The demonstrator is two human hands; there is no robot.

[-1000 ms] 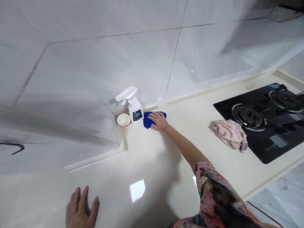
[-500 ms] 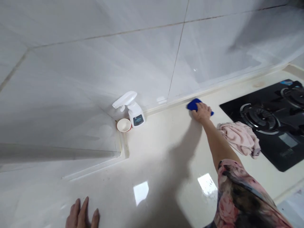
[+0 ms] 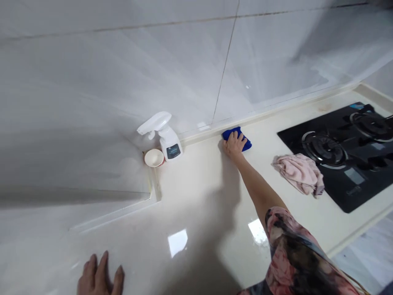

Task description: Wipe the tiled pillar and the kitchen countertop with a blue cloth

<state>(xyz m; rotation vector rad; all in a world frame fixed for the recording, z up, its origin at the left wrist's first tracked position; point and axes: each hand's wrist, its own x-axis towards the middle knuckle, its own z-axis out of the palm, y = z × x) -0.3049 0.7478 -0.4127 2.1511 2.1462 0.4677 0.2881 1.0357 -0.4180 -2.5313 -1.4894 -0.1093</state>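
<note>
My right hand [image 3: 234, 144] presses a blue cloth [image 3: 245, 144] against the pale countertop [image 3: 196, 180], close to the raised strip along the wall. Its fingers bend over the cloth, which sticks out on both sides. At the lower left, my left hand [image 3: 100, 275] rests on the counter with fingers spread and nothing in it. A white spray bottle [image 3: 170, 141] with a dark label stands in the wall corner. Touching or very near its left side is a paper cup [image 3: 154, 157] with a white inside.
A crumpled pink cloth [image 3: 300, 173] lies right of my right arm, beside the black gas hob [image 3: 334, 157]. Grey tiled wall [image 3: 264, 61] rises behind the counter. At left, a wall corner [image 3: 150, 196] juts out over the counter.
My right hand has slid left along the wall strip with the blue cloth, away from the hob. The view has shifted slightly. My left hand stays resting on the counter.
</note>
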